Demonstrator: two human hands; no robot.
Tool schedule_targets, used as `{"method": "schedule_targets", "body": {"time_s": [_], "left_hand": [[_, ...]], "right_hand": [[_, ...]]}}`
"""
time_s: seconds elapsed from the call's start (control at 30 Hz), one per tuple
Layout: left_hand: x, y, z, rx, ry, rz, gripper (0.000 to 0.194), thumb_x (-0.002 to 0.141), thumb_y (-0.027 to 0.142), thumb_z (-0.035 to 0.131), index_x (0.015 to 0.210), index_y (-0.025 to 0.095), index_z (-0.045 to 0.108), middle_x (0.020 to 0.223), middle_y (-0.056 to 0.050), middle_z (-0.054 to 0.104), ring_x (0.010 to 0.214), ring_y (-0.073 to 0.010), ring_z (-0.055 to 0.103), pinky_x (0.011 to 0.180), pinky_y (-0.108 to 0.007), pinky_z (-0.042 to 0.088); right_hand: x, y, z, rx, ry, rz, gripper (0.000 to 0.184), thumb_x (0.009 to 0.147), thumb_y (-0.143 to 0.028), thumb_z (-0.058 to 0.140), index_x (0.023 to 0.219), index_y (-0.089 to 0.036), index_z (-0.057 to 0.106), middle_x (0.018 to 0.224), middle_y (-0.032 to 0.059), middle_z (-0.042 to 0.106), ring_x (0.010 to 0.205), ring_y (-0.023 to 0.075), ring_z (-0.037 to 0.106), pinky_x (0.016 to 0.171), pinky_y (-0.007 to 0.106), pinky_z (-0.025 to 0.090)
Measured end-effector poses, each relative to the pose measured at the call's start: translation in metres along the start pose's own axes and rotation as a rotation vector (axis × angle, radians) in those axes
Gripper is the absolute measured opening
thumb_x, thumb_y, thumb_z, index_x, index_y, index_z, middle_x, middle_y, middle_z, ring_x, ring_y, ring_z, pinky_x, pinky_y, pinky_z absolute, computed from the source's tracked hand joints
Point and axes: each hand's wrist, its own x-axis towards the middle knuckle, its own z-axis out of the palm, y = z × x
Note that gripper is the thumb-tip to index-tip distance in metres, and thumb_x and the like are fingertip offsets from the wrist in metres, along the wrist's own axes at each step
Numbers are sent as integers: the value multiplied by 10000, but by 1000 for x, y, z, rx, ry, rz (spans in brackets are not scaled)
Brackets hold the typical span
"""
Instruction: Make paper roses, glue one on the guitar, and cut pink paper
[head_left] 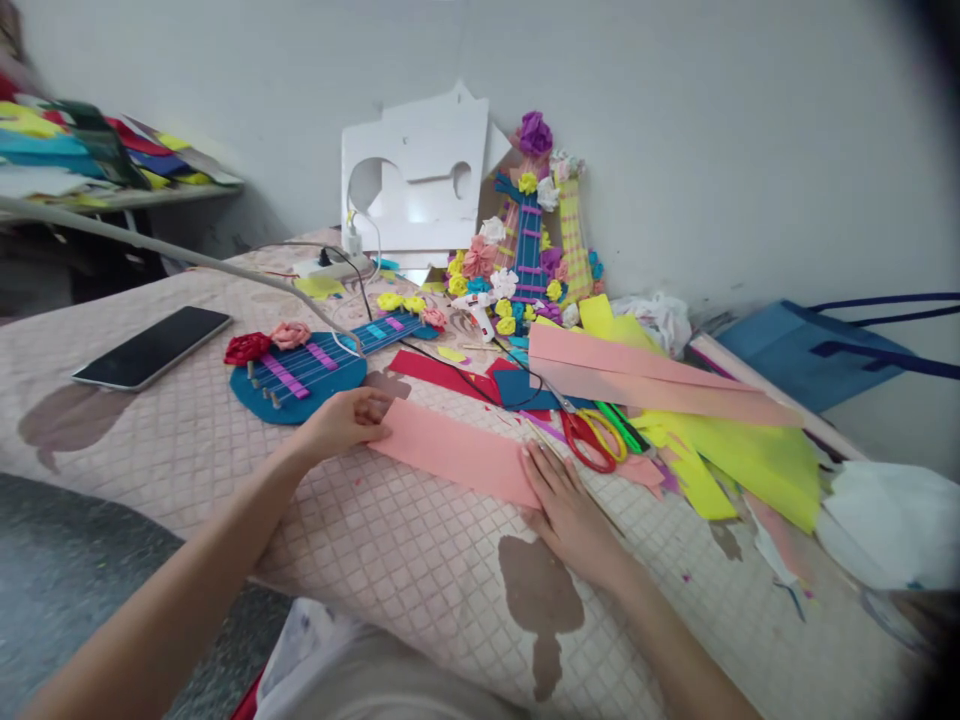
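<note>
A strip of pink crepe paper [457,455] lies stretched across the quilted tablecloth in front of me. My left hand [341,425] pinches its left end between curled fingers. On the right end, my right hand [574,510] rests with its fingers stretched out flat, pressing the paper. A thin wooden stick [600,505] runs beside and partly behind my right hand. Just beyond my left hand is a blue paper guitar [307,375] with strings, purple bars and paper roses.
Scissors [589,440], a larger pink sheet [645,375] and yellow paper [742,460] lie to the right. A white glue gun [480,315] sits before flower-covered paper guitars [529,250]. On the left are a phone [154,348] and a cable [187,250] crossing toward the guitar.
</note>
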Motion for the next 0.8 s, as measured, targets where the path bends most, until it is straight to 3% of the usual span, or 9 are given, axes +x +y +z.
{"method": "schedule_targets", "body": {"time_s": [0.23, 0.37, 0.47, 0.57, 0.67, 0.8], "left_hand": [[1, -8, -3, 55, 44, 32, 567, 607, 309, 724, 1117, 149, 537, 692, 9, 642, 601, -158, 610, 531, -249, 454], [-4, -10, -10, 277, 202, 90, 482, 693, 331, 654, 1126, 149, 544, 738, -24, 676, 616, -179, 641, 560, -276, 490], [-12, -3, -11, 476, 354, 206, 340, 769, 318, 581, 1072, 165, 589, 833, -53, 694, 684, -186, 657, 621, -289, 508], [-22, 10, 2, 597, 386, 391, 212, 833, 266, 504, 969, 169, 635, 929, -76, 696, 802, -194, 658, 691, -289, 512], [-28, 22, 28, 687, 258, 579, 233, 886, 217, 434, 962, 160, 647, 1001, -85, 691, 919, -200, 647, 780, -305, 507], [-25, 30, 65, 812, -52, 721, 302, 894, 119, 383, 1076, 127, 624, 1102, -105, 673, 990, -193, 637, 853, -308, 508]], "right_hand": [[-2, 2, 4, -42, 31, -11, 673, 952, -424, 329, 1490, -182, 3, 1541, 97, 167, 1415, 240, 138, 1119, 531, 197], [-1, 2, 7, -47, 42, -17, 678, 952, -416, 329, 1489, -186, -16, 1541, 96, 170, 1414, 238, 145, 1116, 531, 198], [-1, 2, 7, -51, 34, -15, 673, 951, -416, 327, 1490, -183, -2, 1541, 96, 170, 1414, 238, 143, 1115, 530, 201], [-1, 2, 6, -57, 30, -12, 663, 952, -411, 324, 1491, -180, 16, 1540, 94, 176, 1415, 235, 140, 1112, 527, 210], [-1, 2, 6, -61, 28, -13, 661, 951, -413, 322, 1491, -176, 22, 1537, 97, 186, 1414, 234, 144, 1110, 527, 215], [-1, 2, 6, -63, 11, -14, 659, 950, -413, 323, 1491, -170, 37, 1536, 104, 189, 1414, 243, 143, 1109, 533, 210]]}}
